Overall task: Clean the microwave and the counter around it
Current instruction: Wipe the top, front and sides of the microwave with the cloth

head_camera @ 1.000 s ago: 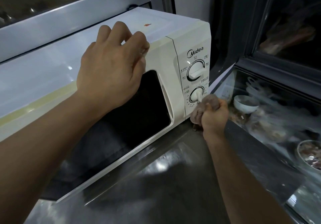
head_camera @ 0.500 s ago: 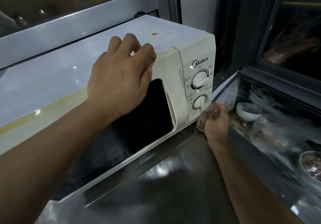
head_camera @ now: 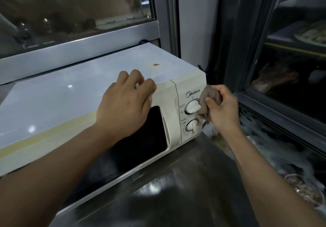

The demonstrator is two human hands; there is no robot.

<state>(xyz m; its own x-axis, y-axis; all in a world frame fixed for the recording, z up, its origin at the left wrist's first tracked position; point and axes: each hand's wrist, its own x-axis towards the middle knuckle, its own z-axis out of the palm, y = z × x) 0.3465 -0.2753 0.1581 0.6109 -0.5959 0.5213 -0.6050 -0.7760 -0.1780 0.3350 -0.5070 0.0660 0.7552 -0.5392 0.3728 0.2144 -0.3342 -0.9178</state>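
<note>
We see the steel counter (head_camera: 176,200) filling the lower part of the view, with a bare, shiny stretch in front of the microwave (head_camera: 70,107) and between our two forearms. The cream microwave sits on it, its back close against a grey window frame (head_camera: 79,50) and its right side near a dark pillar, so there is little room behind it or to its right. To the right of the counter edge a glass-fronted display case (head_camera: 291,103) stands close by; through its lower glass we make out a round bowl (head_camera: 303,189) of something reddish, too blurred to name.

Our left hand (head_camera: 127,107) rests over the top front edge of the microwave door, fingers curled onto the lid, thumb hidden, covering part of the dark door window (head_camera: 141,145). Our right hand (head_camera: 224,110) grips a bunched brownish cloth (head_camera: 210,99), fingers wrapped round it, and presses it to the control panel just right of the upper dial (head_camera: 192,106), below the brand mark. The lower dial (head_camera: 192,125) is uncovered, just beneath the cloth's hanging end. A small orange-red spot (head_camera: 156,64) lies on the lid, well behind the left fingers.
</note>
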